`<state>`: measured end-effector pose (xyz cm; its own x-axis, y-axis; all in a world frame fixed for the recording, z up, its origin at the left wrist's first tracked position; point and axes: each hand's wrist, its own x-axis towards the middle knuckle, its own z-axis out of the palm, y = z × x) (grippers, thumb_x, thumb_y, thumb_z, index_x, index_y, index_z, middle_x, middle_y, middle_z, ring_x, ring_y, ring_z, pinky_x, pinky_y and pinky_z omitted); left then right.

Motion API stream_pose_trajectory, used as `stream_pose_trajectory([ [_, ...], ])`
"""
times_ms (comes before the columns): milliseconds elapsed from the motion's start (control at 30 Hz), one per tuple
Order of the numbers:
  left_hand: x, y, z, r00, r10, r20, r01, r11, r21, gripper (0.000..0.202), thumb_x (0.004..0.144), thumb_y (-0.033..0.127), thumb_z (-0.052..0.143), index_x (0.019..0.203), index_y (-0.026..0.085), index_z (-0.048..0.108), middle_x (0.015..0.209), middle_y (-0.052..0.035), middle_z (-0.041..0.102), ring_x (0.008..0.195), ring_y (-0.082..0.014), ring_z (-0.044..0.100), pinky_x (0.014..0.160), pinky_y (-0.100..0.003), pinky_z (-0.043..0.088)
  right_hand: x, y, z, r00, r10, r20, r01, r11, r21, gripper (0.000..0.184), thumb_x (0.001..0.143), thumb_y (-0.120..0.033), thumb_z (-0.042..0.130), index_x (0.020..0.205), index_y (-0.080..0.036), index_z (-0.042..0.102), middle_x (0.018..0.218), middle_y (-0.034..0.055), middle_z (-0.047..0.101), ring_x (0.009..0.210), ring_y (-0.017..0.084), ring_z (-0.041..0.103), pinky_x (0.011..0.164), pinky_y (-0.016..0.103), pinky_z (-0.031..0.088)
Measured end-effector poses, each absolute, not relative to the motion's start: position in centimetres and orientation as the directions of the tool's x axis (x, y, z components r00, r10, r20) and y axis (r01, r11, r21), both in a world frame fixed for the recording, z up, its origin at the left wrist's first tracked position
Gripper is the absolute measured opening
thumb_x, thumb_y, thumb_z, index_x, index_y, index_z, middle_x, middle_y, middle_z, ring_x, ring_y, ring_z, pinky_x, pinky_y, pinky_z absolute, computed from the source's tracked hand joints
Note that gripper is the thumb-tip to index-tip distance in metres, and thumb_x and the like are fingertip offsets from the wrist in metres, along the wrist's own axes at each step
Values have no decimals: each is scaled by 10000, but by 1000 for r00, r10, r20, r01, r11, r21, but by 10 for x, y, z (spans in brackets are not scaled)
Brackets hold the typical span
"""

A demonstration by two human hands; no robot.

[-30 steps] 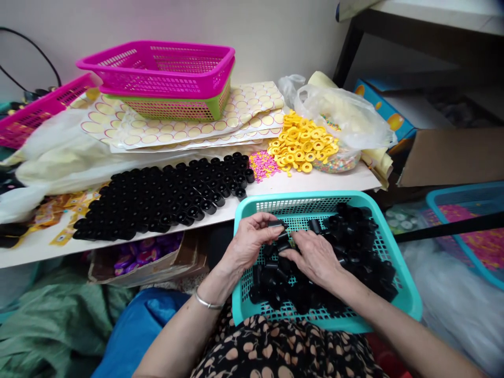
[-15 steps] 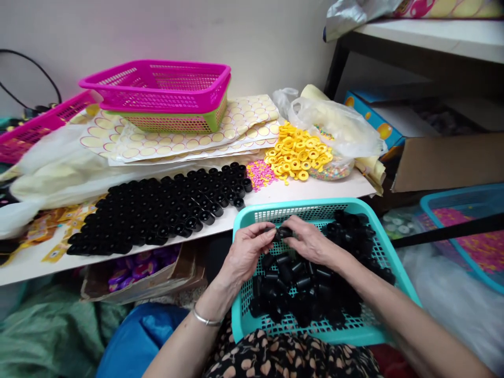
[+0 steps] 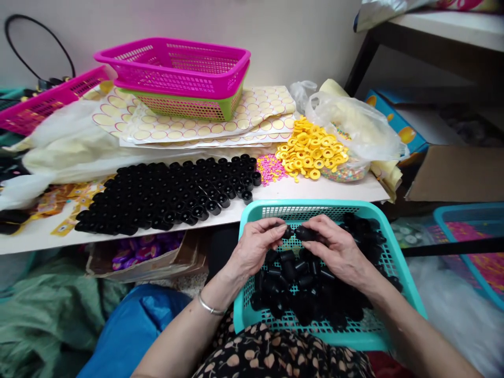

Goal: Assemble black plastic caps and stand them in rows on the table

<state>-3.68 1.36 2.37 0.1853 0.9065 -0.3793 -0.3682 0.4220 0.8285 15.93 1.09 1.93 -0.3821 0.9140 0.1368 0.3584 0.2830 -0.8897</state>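
Note:
Above a turquoise basket (image 3: 409, 294), my left hand (image 3: 258, 244) pinches a small black plastic piece (image 3: 289, 231) with thumb and forefinger. My right hand (image 3: 338, 247) grips a larger black plastic part (image 3: 309, 234) just beside it, with a narrow gap between the two. Under both hands, loose black cylindrical parts (image 3: 305, 283) fill much of the basket. To the left on the white table, rows of black round cups (image 3: 169, 197) stand packed close together, their hollow ends up.
Yellow rings (image 3: 311, 149) are heaped behind the basket, next to pink and yellow bits (image 3: 270, 169) and a clear plastic bag (image 3: 354, 126). Stacked pink (image 3: 177, 79) and green baskets rest on sticker sheets (image 3: 197, 131). A cardboard box (image 3: 457, 173) stands at the right.
My right hand has turned and shifted right, and its grip on the black part is now more visible. The black pieces are a little apart. The whole view has shifted slightly.

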Motion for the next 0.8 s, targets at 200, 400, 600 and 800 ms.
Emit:
stream_pose_trajectory([
  [200, -40, 17, 25, 189, 891, -412, -408, 453, 793, 255, 621, 239, 798, 785, 115, 647, 648, 9, 592, 499, -51, 524, 445, -157, 349, 177, 20, 5, -364, 931, -4, 644, 249, -723, 204, 804, -157, 496, 999, -200, 538, 957, 40, 509, 828, 173, 519, 745, 323, 435],
  [400, -41, 18, 27, 254, 863, -437, -379, 504, 776, 272, 625, 233, 790, 812, 120, 628, 686, 7, 590, 496, -48, 523, 439, -152, 350, 171, 11, 3, -573, 794, -206, 706, 350, -616, 195, 717, -123, 499, 889, -202, 447, 826, 6, 504, 703, 149, 459, 651, 273, 372],
  [600, -41, 18, 26, 307, 828, -470, -412, 560, 719, 211, 667, 199, 722, 838, 115, 631, 739, -19, 596, 550, -76, 554, 478, -181, 413, 167, 12, -12, -534, 824, -187, 721, 329, -610, 144, 723, -112, 480, 829, -206, 451, 729, -18, 498, 640, 135, 459, 603, 257, 365],
  [800, -37, 16, 24, 336, 762, -554, -393, 648, 653, 217, 686, 259, 708, 625, 107, 566, 560, 17, 487, 415, -46, 443, 347, -153, 244, 168, 6, 4, -199, 980, 20, 356, 91, -930, 221, 758, -287, 638, 909, -214, 495, 788, -6, 593, 698, 142, 584, 599, 250, 498],
])
